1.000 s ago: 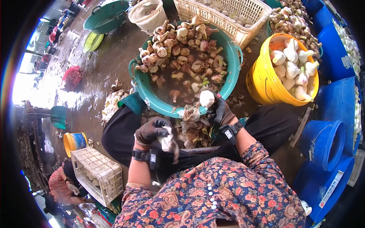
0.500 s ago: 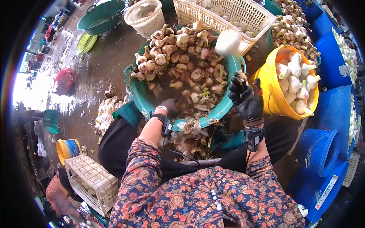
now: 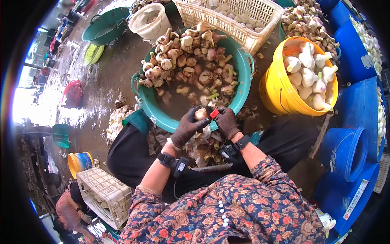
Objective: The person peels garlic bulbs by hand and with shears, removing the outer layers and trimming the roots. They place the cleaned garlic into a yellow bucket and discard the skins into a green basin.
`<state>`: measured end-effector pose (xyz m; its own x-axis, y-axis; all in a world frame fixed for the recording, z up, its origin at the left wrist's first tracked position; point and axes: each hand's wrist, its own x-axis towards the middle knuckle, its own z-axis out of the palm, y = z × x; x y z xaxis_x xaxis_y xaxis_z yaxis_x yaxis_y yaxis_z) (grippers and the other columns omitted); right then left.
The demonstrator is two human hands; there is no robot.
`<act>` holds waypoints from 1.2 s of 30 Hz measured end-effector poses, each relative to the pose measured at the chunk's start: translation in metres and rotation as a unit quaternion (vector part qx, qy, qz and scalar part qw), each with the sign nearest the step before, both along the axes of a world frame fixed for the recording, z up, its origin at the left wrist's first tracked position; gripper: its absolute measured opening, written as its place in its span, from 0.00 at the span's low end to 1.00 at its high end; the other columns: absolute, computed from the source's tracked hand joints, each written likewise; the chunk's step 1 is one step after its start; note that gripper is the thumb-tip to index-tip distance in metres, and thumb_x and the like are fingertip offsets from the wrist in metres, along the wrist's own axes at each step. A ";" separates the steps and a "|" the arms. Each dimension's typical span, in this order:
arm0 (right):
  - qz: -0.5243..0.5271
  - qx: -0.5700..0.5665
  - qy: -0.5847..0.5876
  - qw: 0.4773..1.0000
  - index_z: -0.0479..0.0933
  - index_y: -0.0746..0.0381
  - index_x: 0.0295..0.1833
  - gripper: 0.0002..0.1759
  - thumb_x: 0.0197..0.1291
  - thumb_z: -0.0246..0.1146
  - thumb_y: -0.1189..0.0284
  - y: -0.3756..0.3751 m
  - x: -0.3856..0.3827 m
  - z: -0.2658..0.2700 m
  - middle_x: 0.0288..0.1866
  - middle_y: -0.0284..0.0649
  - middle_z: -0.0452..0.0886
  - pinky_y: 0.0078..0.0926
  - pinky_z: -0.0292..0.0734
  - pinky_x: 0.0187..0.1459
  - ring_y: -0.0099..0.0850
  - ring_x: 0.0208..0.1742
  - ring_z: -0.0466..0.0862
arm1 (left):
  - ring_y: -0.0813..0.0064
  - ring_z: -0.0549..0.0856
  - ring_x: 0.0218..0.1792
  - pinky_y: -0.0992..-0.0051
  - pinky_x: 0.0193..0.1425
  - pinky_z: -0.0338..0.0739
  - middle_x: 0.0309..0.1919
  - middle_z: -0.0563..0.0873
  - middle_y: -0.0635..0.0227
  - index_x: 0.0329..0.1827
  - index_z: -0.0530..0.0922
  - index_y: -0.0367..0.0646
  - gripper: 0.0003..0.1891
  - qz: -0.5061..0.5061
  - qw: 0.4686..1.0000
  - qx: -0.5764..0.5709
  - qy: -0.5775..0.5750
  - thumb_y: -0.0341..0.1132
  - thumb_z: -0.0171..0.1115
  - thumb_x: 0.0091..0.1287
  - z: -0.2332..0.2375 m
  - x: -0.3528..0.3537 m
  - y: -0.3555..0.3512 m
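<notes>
My left hand (image 3: pixel 187 128), in a dark wet glove, is closed around a garlic bulb (image 3: pixel 200 114) above the near rim of the green tub (image 3: pixel 242 95). My gloved right hand (image 3: pixel 227 123) meets it there, gripping a small red-handled tool (image 3: pixel 214 113) whose working end is hidden against the bulb. Unpeeled garlic bulbs (image 3: pixel 188 72) are heaped at the tub's far side, some lying in murky water. Loose garlic skins (image 3: pixel 202 151) pile up below my hands, between my knees.
A yellow bucket (image 3: pixel 276 91) of peeled white bulbs stands to the right. Behind the tub are a cream plastic crate (image 3: pixel 248 40) with bulbs and a white bucket (image 3: pixel 148 25). Blue buckets (image 3: pixel 345 152) line the right side. Another person (image 3: pixel 70 209) is at lower left beside a crate (image 3: pixel 118 199).
My left hand has come up out of the tub with a garlic bulb. My right hand has moved left to meet it. The blurred white bulb in the air near the crate is gone from there.
</notes>
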<state>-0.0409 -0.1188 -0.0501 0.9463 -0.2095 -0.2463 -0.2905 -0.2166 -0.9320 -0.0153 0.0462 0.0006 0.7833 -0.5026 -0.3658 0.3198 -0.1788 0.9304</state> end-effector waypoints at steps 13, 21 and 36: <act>0.065 0.361 0.106 0.924 0.78 0.62 0.39 0.13 0.64 0.58 0.63 -0.002 -0.006 0.023 0.24 0.30 0.76 0.22 0.70 0.23 0.22 0.22 0.74 | 0.79 0.81 0.42 0.79 0.43 0.77 0.45 0.80 0.67 0.60 0.69 0.35 0.30 0.102 0.992 -0.034 0.064 0.32 0.70 0.54 0.016 -0.017 0.013; 0.119 0.331 0.294 0.889 0.76 0.57 0.36 0.32 0.61 0.46 0.38 -0.005 -0.004 0.001 0.25 0.34 0.77 0.29 0.71 0.24 0.28 0.22 0.76 | 0.72 0.76 0.54 0.72 0.60 0.71 0.54 0.75 0.59 0.64 0.62 0.35 0.39 0.102 0.980 0.088 -0.147 0.35 0.74 0.51 0.005 -0.022 -0.005; 0.306 0.279 0.022 0.910 0.71 0.65 0.58 0.27 0.52 0.68 0.71 -0.010 -0.004 0.055 0.51 0.38 0.77 0.22 0.71 0.52 0.24 0.50 0.76 | 0.81 0.81 0.33 0.78 0.41 0.77 0.33 0.85 0.70 0.45 0.79 0.33 0.09 0.237 0.969 0.008 0.070 0.28 0.57 0.65 -0.023 -0.026 0.010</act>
<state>-0.0450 -0.1291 0.0052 0.8309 0.5219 -0.1931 -0.3141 0.1533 -0.9369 -0.0414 0.0565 -0.0227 0.8671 -0.0921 -0.4896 0.4921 0.0056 0.8705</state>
